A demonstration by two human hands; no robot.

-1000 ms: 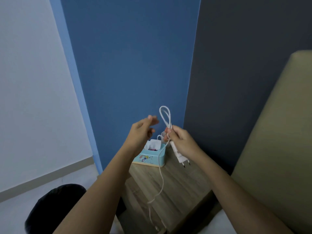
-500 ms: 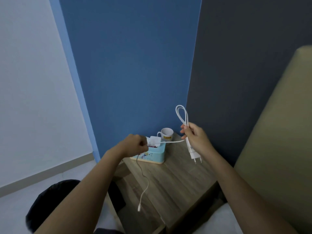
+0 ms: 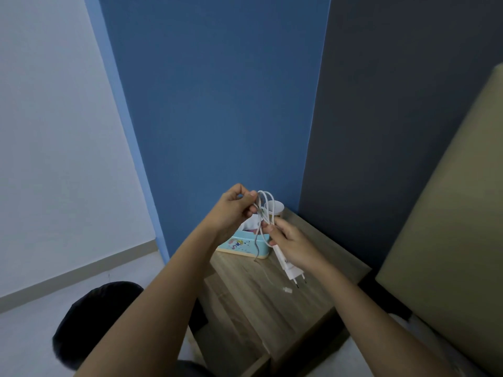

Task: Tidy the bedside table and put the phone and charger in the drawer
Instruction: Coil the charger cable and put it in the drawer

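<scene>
A: Status on the charger?

B: Both hands up over the surface (image 3: 275, 308), wooden bedside top. Right hand (image 3: 292, 238) is closed around the white charger (image 3: 289, 269). The plug body hangs below the palm with its prongs pointing down and to the right, clear of the wood.

A: Cable?

B: White cable (image 3: 265, 206) is gathered in loops standing up from the right fist. Left hand (image 3: 234, 209) is curled, fingertips pinching the top of the loops. One loose tail drops from the bundle in front of the tissue box, and its connector end (image 3: 287, 289) is low by the wood. Can't tell if it touches.

A: What else is on the surface?

B: Light blue tissue box (image 3: 245, 244) at the back left, directly behind the hands. White mug (image 3: 277, 209) behind the loops, near the wall corner, partly hidden.

A: Phone? Drawer?

B: Neither can be made out. The lower front of the unit is too dark to read.
</scene>
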